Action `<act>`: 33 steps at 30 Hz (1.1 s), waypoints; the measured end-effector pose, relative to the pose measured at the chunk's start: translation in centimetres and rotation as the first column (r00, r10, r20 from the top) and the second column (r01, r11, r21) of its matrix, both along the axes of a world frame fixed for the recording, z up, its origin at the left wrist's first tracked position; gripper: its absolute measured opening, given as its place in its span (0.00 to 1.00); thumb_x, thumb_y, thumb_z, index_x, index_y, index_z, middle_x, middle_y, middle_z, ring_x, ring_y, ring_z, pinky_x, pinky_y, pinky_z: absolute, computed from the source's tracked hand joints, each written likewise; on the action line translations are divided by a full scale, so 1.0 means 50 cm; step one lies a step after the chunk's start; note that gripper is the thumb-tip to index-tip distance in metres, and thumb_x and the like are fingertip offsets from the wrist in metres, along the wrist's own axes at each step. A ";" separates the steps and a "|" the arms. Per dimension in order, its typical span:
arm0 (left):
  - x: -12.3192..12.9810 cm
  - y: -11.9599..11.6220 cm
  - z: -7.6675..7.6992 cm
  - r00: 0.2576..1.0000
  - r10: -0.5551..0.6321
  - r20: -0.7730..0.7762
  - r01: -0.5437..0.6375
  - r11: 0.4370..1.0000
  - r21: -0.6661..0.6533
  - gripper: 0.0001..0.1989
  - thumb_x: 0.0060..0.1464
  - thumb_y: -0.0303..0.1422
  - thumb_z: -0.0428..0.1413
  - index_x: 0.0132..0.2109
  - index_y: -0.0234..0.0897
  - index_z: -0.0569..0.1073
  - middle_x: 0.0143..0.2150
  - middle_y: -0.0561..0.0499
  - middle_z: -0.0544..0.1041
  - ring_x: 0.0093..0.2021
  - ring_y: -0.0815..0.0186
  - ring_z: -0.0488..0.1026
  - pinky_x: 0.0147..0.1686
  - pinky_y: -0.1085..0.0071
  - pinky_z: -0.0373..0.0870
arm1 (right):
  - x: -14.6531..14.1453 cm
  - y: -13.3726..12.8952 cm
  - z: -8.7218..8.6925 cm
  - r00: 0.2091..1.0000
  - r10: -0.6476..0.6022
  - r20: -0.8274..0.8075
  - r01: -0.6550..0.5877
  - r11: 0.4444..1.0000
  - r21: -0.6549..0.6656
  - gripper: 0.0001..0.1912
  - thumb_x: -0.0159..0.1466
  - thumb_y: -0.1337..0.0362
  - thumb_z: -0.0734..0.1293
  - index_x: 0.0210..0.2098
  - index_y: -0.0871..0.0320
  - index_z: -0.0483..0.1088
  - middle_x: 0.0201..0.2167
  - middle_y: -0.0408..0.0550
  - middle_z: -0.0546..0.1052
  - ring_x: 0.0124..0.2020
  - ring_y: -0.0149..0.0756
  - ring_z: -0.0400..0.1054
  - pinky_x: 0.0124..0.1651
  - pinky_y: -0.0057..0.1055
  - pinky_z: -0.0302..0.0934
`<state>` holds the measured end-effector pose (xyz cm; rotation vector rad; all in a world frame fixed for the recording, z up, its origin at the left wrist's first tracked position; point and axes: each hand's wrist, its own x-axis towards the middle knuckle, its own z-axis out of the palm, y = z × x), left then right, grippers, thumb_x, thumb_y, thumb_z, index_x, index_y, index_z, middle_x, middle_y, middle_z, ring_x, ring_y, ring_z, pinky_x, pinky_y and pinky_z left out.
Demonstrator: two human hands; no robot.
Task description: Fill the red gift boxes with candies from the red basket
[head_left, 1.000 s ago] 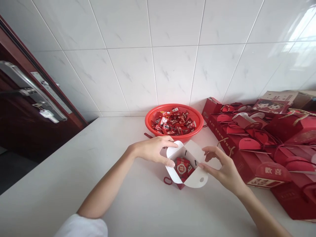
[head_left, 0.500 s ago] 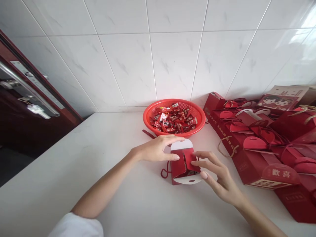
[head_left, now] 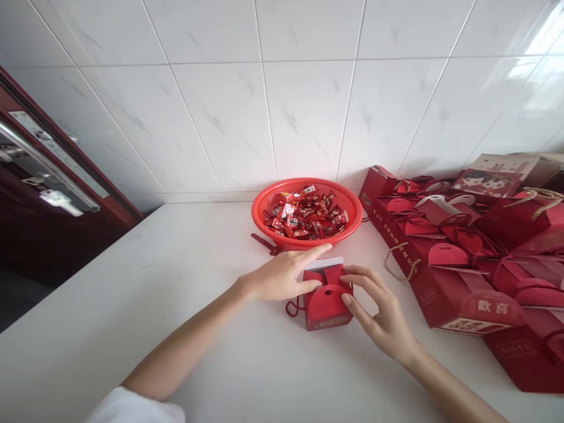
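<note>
1. Right in front, lower centre: the right hand (head_left: 382, 311), fingers bent and parted, thumb and fingertips on the small box (head_left: 330, 321), no closed grip showing.
2. And the box sits squarely between the hands! It lies left of the right fingers, right of the left thumb; both hands touch it, neither clearly nearer. Front flap (head_left: 321, 304) folded over, rear flap tilted up; its long axis is hard to tell.
3. Left hand (head_left: 278, 277): loose, thumb at the box's top, forefinger stretched behind.
4. Beneath, the pale table (head_left: 185, 276).
5. Centre: basket (head_left: 261, 230) of sweets (head_left: 304, 214); right, piled boxes (head_left: 449, 294).
6. Beyond, tiled wall (head_left: 220, 117); far left, door (head_left: 57, 229).
</note>
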<state>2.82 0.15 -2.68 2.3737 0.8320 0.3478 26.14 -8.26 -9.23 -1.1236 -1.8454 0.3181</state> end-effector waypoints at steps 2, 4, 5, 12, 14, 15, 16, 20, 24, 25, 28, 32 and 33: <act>0.002 -0.001 0.005 0.999 -0.010 0.031 0.011 1.000 -0.022 0.27 0.66 0.40 0.54 0.69 0.45 0.62 0.70 0.49 0.66 0.67 0.56 0.66 0.63 0.64 0.64 | -0.001 0.005 -0.004 0.998 -0.039 -0.038 0.038 0.999 -0.030 0.11 0.70 0.61 0.66 0.51 0.52 0.71 0.52 0.52 0.74 0.52 0.41 0.72 0.52 0.36 0.70; 0.004 -0.003 0.011 0.998 -0.032 0.050 0.035 0.998 -0.046 0.22 0.67 0.43 0.52 0.64 0.41 0.69 0.63 0.47 0.74 0.61 0.57 0.72 0.59 0.65 0.68 | 0.001 0.011 -0.009 0.995 -0.065 -0.070 0.063 0.997 -0.040 0.12 0.69 0.60 0.66 0.52 0.51 0.70 0.52 0.51 0.75 0.50 0.40 0.73 0.50 0.36 0.70; 0.004 -0.004 0.013 0.998 -0.041 0.050 0.043 0.998 -0.053 0.22 0.67 0.45 0.53 0.61 0.40 0.72 0.60 0.47 0.76 0.58 0.58 0.75 0.57 0.66 0.69 | 0.002 0.014 -0.011 0.994 -0.075 -0.081 0.072 0.997 -0.038 0.12 0.69 0.60 0.66 0.52 0.51 0.69 0.51 0.51 0.75 0.49 0.40 0.73 0.50 0.36 0.70; 0.006 -0.019 0.007 0.998 -0.058 -0.037 0.057 0.998 -0.026 0.33 0.47 0.55 0.66 0.55 0.41 0.73 0.70 0.43 0.65 0.62 0.49 0.70 0.55 0.62 0.70 | -0.002 0.028 -0.022 0.987 -0.120 -0.107 0.117 0.992 -0.039 0.10 0.70 0.58 0.64 0.49 0.53 0.70 0.48 0.51 0.77 0.46 0.39 0.73 0.48 0.37 0.70; 0.009 -0.022 0.001 0.997 -0.047 -0.054 0.045 0.998 -0.034 0.34 0.46 0.55 0.67 0.55 0.42 0.72 0.72 0.43 0.61 0.63 0.48 0.69 0.55 0.61 0.70 | -0.003 0.031 -0.023 0.984 -0.125 -0.124 0.119 0.991 -0.056 0.11 0.71 0.56 0.63 0.49 0.53 0.70 0.48 0.52 0.77 0.46 0.40 0.74 0.49 0.38 0.70; 0.011 -0.023 -0.002 0.998 -0.033 -0.056 0.031 0.999 -0.035 0.32 0.47 0.55 0.66 0.54 0.42 0.72 0.72 0.42 0.62 0.62 0.49 0.70 0.54 0.61 0.71 | -0.002 0.032 -0.024 0.983 -0.128 -0.134 0.118 0.990 -0.076 0.13 0.71 0.54 0.63 0.49 0.54 0.70 0.48 0.53 0.77 0.46 0.41 0.74 0.49 0.39 0.70; 0.013 -0.024 -0.005 0.998 -0.018 -0.053 0.016 0.999 -0.034 0.31 0.49 0.54 0.65 0.54 0.41 0.72 0.71 0.42 0.62 0.60 0.50 0.72 0.53 0.61 0.71 | -0.001 0.033 -0.024 0.981 -0.129 -0.144 0.115 0.988 -0.106 0.15 0.71 0.53 0.62 0.50 0.54 0.70 0.49 0.53 0.77 0.46 0.41 0.74 0.50 0.40 0.70; 0.018 -0.021 -0.012 1.000 0.001 -0.008 -0.002 0.999 -0.051 0.25 0.53 0.51 0.64 0.51 0.40 0.73 0.69 0.43 0.65 0.55 0.54 0.75 0.50 0.64 0.72 | 0.006 0.035 -0.023 0.977 -0.117 -0.177 0.065 0.959 -0.277 0.23 0.71 0.46 0.59 0.56 0.53 0.69 0.55 0.55 0.76 0.53 0.45 0.72 0.55 0.44 0.68; 0.019 -0.016 -0.013 0.999 0.014 0.029 -0.012 0.997 -0.078 0.22 0.54 0.48 0.64 0.49 0.40 0.74 0.69 0.43 0.65 0.60 0.53 0.73 0.56 0.63 0.69 | 0.015 0.038 -0.018 0.975 -0.080 -0.206 -0.012 0.912 -0.411 0.30 0.70 0.41 0.57 0.60 0.53 0.68 0.58 0.56 0.75 0.59 0.49 0.69 0.58 0.47 0.67; 0.018 -0.013 -0.013 0.999 0.019 0.033 -0.016 0.996 -0.085 0.22 0.54 0.48 0.64 0.49 0.40 0.74 0.70 0.43 0.65 0.61 0.52 0.72 0.56 0.63 0.69 | 0.017 0.040 -0.017 0.972 -0.068 -0.224 -0.037 0.900 -0.433 0.30 0.70 0.41 0.57 0.61 0.53 0.68 0.59 0.56 0.74 0.60 0.49 0.68 0.58 0.47 0.66; 0.014 -0.003 -0.014 0.999 0.012 0.047 -0.007 0.995 -0.102 0.22 0.54 0.47 0.65 0.50 0.39 0.74 0.70 0.42 0.65 0.64 0.52 0.69 0.59 0.62 0.67 | 0.025 0.048 -0.018 0.955 -0.037 -0.294 -0.118 0.863 -0.491 0.31 0.69 0.40 0.58 0.63 0.51 0.67 0.63 0.55 0.72 0.64 0.48 0.66 0.63 0.48 0.62; 0.005 0.018 -0.019 0.996 -0.017 0.085 0.028 0.992 -0.123 0.22 0.53 0.47 0.65 0.49 0.39 0.75 0.70 0.43 0.65 0.67 0.52 0.65 0.62 0.62 0.64 | 0.031 0.060 -0.019 0.946 -0.029 -0.324 -0.158 0.830 -0.534 0.32 0.68 0.38 0.58 0.59 0.52 0.71 0.64 0.53 0.71 0.65 0.49 0.64 0.67 0.49 0.57; 0.003 0.022 -0.020 0.996 -0.019 0.088 0.030 0.991 -0.128 0.22 0.53 0.47 0.65 0.49 0.40 0.76 0.70 0.43 0.65 0.67 0.52 0.65 0.63 0.62 0.64 | 0.031 0.062 -0.017 0.947 -0.021 -0.320 -0.161 0.832 -0.530 0.32 0.68 0.38 0.59 0.56 0.53 0.73 0.62 0.54 0.72 0.64 0.49 0.65 0.65 0.48 0.59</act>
